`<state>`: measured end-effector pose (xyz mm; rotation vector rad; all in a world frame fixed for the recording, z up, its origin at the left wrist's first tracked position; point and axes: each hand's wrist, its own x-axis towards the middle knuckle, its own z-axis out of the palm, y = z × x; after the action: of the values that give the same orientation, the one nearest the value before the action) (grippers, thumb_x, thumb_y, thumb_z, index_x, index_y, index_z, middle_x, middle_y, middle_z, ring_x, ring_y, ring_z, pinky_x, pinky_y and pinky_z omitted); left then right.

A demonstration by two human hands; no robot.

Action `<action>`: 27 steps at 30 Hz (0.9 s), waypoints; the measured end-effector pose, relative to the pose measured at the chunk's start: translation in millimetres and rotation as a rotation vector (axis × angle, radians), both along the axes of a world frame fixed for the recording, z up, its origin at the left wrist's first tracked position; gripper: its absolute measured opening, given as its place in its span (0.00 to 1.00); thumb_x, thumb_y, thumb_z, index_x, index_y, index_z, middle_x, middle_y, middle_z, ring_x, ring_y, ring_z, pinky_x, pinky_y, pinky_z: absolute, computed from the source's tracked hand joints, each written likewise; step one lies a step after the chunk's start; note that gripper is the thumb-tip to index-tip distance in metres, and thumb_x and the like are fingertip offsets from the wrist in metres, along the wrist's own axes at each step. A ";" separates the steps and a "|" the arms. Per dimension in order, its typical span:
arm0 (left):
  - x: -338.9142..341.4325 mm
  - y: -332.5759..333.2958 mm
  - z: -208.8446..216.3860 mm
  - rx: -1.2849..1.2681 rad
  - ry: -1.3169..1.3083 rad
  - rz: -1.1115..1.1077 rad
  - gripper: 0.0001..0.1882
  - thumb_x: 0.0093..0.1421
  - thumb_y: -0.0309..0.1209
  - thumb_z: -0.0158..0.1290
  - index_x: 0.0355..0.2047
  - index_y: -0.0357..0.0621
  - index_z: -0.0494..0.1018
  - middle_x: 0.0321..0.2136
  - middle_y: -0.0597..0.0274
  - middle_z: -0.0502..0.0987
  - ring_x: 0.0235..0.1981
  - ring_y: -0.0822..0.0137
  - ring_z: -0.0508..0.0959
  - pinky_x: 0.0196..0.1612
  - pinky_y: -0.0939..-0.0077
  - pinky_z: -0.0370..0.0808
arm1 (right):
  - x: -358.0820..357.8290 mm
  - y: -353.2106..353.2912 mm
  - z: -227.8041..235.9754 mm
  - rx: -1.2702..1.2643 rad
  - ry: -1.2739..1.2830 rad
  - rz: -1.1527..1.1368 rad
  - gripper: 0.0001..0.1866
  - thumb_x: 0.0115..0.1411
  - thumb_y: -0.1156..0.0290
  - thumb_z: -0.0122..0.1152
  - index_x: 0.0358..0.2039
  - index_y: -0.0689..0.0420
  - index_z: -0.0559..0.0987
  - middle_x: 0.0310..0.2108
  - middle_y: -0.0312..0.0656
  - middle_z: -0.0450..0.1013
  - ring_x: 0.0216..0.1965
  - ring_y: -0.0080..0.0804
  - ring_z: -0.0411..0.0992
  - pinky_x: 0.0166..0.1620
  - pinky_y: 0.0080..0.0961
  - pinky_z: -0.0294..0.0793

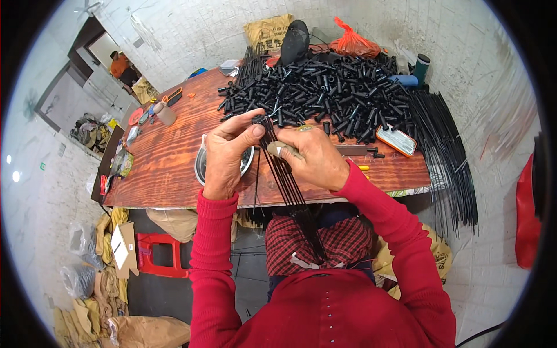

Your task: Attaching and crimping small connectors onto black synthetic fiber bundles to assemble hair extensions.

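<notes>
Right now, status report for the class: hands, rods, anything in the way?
Left hand pinching thin black rods near upper ends. Right hand close against them, grip unclear. Rods slant down over lap. Bowl partly hidden behind left hand.

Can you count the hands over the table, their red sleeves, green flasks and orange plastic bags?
Left hand: 1
Right hand: 1
Red sleeves: 2
Green flask: 1
Orange bag: 1
Total: 6

Dark lettering [270,44] on rear yellow sack [254,29], lower-right sack [434,256].
</notes>
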<state>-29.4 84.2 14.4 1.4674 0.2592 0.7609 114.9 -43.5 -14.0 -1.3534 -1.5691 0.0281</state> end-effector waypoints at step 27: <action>-24.0 -32.1 23.1 0.001 0.044 0.151 0.21 0.58 0.18 0.56 0.53 0.28 0.71 0.41 0.50 0.80 0.37 0.66 0.81 0.41 0.75 0.80 | -14.9 8.3 7.0 -0.318 0.119 0.041 0.21 0.58 0.56 0.66 0.22 0.64 0.79 0.15 0.46 0.69 0.17 0.27 0.67 0.24 0.32 0.63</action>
<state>-53.5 52.0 37.4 1.4783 0.4075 0.8505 99.9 -35.2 -7.0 -1.5329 -1.5363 0.3913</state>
